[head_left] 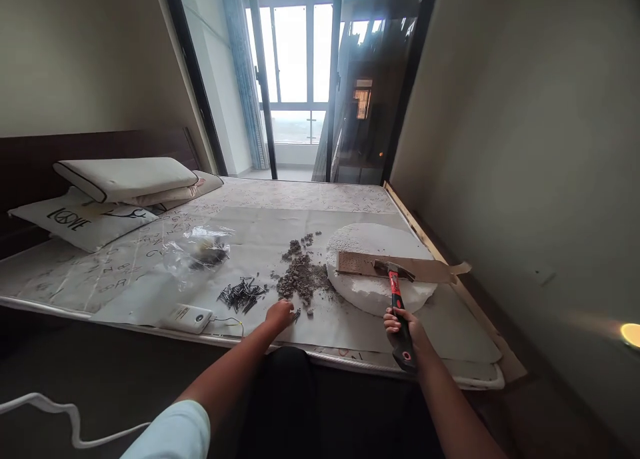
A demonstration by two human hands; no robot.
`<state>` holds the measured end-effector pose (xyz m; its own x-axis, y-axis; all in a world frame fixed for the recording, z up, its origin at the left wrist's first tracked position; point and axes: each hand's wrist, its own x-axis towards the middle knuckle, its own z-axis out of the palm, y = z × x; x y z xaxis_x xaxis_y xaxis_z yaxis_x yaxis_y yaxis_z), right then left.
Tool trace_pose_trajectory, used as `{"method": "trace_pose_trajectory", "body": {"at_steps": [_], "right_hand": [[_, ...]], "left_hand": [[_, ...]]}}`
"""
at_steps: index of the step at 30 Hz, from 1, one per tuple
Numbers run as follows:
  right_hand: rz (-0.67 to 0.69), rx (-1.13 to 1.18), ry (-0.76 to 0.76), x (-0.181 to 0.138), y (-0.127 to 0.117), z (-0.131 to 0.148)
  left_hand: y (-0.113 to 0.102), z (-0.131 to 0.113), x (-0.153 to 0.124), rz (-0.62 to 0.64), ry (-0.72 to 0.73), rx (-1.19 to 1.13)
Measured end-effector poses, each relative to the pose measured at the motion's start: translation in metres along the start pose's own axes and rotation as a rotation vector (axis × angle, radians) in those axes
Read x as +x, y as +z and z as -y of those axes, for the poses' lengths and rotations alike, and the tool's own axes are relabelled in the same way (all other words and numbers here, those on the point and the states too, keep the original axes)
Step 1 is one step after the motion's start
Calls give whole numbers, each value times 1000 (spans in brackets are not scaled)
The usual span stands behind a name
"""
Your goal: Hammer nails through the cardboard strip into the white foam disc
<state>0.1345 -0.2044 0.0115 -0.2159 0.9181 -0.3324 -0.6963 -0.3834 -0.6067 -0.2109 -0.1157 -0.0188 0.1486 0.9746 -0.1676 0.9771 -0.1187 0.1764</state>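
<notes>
My right hand (403, 327) grips the red and black handle of a claw hammer (396, 292), whose steel head rests on a strip of brown cardboard (400, 267). That strip lies across a round white foam block (373, 289) on the bed. My left hand (280, 313) reaches down to the paper sheet beside a heap of grey rubble (300, 277), fingers curled as if pinching something small that I cannot make out. A pile of dark nails (241, 293) lies just left of that hand.
A white power bank with a cable (187, 317) sits near the bed's front edge. A crumpled clear plastic bag (200, 249) lies further back. Pillows (120, 179) are stacked at the far left. A wall runs along the right, and glass doors stand behind.
</notes>
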Motion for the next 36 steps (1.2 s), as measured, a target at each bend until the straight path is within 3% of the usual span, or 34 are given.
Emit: {"method": "trace_pose_trajectory", "body": {"at_steps": [7,10,14,17,21,25,31,34,36], "right_hand": [[-21,194,149,3,4,6],[-44,216,167,5,6,13],[-41,280,178,4,8,19],[-22,358,174,-1,13,22],[22,521,149,-10,20,22],[65,597,144,-13,18,23],[78,523,165,-9,12,31],[79,460,148,-8,12,34],[75,405,136,-8,12,33]], "left_hand": [[-1,-9,17,23,10,59],[-8,-7,27,-28,38,41],[-30,-16,44,-134,119,-15],[-54,-34,57,-144,157,-76],[-81,-59,69,-91,169,-99],[-92,-73,79,41,108,-267],[-89,-94,105,181,139,-685],[-84,-119,119,228,204,-789],[-83,-140,124,191,228,-812]]}}
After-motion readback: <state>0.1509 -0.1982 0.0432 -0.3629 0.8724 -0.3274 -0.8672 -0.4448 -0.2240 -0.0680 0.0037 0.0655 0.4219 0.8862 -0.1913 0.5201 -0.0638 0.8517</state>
